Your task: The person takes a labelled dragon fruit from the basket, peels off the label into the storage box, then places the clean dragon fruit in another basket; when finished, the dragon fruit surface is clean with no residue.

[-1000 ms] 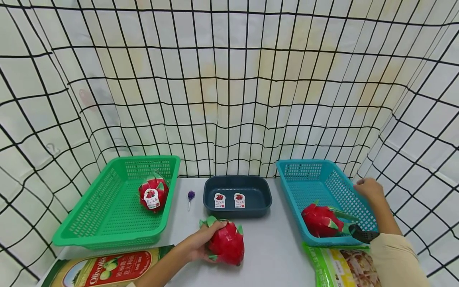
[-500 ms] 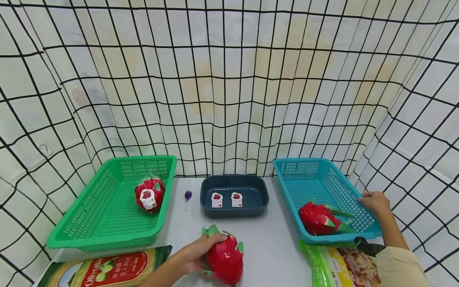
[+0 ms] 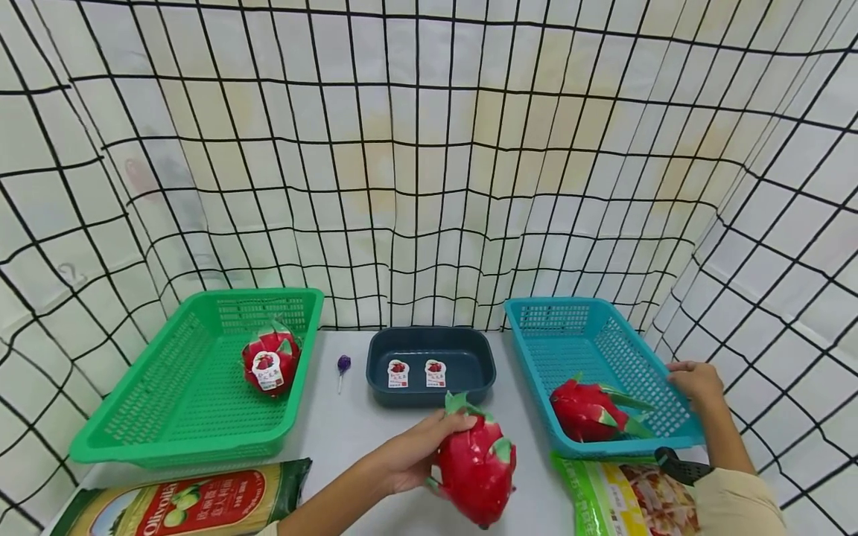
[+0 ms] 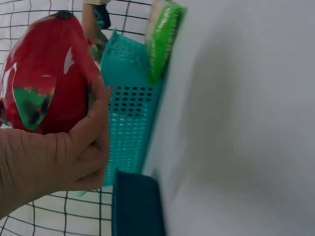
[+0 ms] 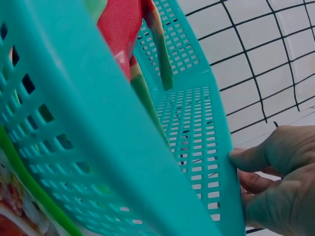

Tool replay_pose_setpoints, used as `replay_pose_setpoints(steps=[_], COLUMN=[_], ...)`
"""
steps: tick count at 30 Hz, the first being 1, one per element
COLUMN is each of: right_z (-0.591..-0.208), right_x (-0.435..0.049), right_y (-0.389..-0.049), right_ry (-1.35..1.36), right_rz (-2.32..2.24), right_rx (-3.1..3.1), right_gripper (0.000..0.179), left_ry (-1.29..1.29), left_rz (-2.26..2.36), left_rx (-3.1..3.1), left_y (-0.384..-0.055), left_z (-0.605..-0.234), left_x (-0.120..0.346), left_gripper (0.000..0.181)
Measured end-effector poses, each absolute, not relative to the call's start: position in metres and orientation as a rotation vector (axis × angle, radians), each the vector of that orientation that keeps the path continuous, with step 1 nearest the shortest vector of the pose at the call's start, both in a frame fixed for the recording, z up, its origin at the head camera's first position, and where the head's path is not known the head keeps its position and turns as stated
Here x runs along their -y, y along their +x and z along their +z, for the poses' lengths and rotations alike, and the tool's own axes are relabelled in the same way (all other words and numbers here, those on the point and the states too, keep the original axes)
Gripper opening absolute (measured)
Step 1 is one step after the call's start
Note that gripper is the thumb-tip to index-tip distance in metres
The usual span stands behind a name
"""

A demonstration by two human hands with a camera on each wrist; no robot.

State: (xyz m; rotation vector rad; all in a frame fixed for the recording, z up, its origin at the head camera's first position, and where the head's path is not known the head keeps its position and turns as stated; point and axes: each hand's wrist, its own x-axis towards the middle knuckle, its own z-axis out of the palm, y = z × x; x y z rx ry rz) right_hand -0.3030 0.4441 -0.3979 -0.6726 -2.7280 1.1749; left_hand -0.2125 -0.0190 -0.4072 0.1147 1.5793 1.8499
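Note:
My left hand (image 3: 418, 454) grips a red dragon fruit (image 3: 481, 473) with green leaf tips, held above the white table in front of the dark tray. In the left wrist view, the fingers of that hand (image 4: 64, 157) curl round the fruit (image 4: 49, 73). At the right, my right hand (image 3: 697, 383) pinches the rim of the blue basket (image 3: 519, 350). The right wrist view shows its thumb (image 5: 248, 158) on the rim, with fingers partly hidden on the outer side. A second dragon fruit (image 3: 586, 409) lies inside that basket.
A green basket (image 3: 181, 447) at the left holds a dragon fruit (image 3: 271, 362) with a label. The dark tray (image 3: 429, 339) bears two stickers. A purple lollipop (image 3: 343, 365) lies beside it. A pasta pack (image 3: 188, 502) and a green food bag (image 3: 603, 491) lie in front.
My left hand has lifted the dragon fruit and carried it to the right. My right hand has shifted slightly along the blue basket's right rim and still holds it.

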Motion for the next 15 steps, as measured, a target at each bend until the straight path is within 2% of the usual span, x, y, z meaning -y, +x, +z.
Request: replay_pose_setpoints(steps=[11,15], right_z=[-0.399,-0.398], right_x=[-0.438,-0.438], right_y=[-0.307,-0.307], right_ry=[-0.706,-0.742], right_rz=[1.146,1.148], right_rx=[2.702,2.690], right_gripper=[0.036,0.037], left_ry=[0.213,0.209], left_rz=[2.155,2.240], left_rx=[-1.489,-1.491], left_y=[-0.273,-0.299], left_z=[-0.387,-0.387], left_x=[-0.055,-0.090], left_gripper=[0.064,0.068])
